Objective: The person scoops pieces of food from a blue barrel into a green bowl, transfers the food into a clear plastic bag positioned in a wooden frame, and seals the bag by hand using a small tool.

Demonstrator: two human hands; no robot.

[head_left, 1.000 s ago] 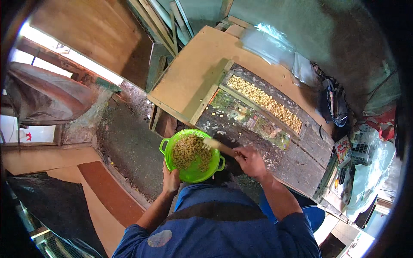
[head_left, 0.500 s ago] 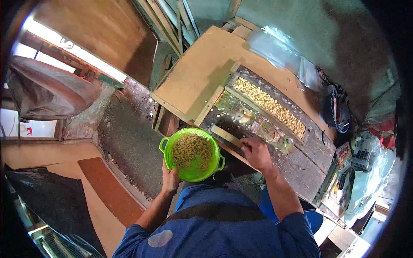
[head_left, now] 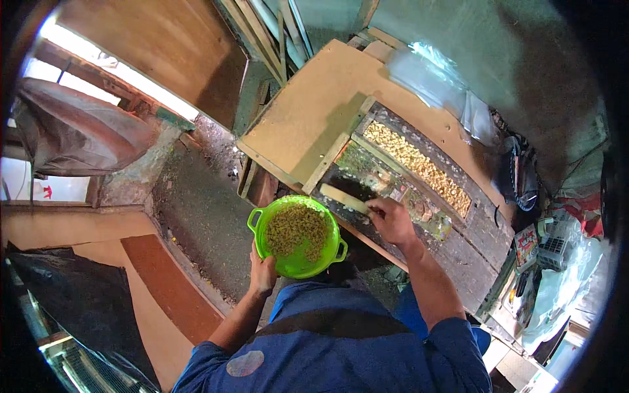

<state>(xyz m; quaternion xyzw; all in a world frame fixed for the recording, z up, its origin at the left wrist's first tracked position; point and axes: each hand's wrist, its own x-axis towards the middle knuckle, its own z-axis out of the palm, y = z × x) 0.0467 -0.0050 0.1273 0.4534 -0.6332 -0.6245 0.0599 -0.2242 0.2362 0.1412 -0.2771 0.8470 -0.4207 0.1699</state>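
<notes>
My left hand (head_left: 263, 271) grips the near left rim of a bright green two-handled plastic basin (head_left: 298, 266). Inside it lies a heap of small brown-yellow pieces (head_left: 298, 229), with part of the green bottom bare. The basin is held close to the near edge of a dark wooden board (head_left: 472, 262). Over that board, my right hand (head_left: 391, 221) is closed on the right end of a pale, flat wooden strip (head_left: 343, 198). Whether the strip touches the board, I cannot tell. Beyond it, a long framed trough holds pale yellow chopped pieces (head_left: 419, 164).
A tan panel (head_left: 314, 105) lies under and behind the board. Clear plastic bags (head_left: 426, 75) rest at its far edge. At the right are a grey plastic crate (head_left: 557, 242) and more plastic sheeting. A black sheet (head_left: 78, 308) covers a surface at the left.
My right hand has moved slightly away from me with the wooden strip, which now lies a little farther over the board. The basin stays in my left hand; the whole view has shifted slightly.
</notes>
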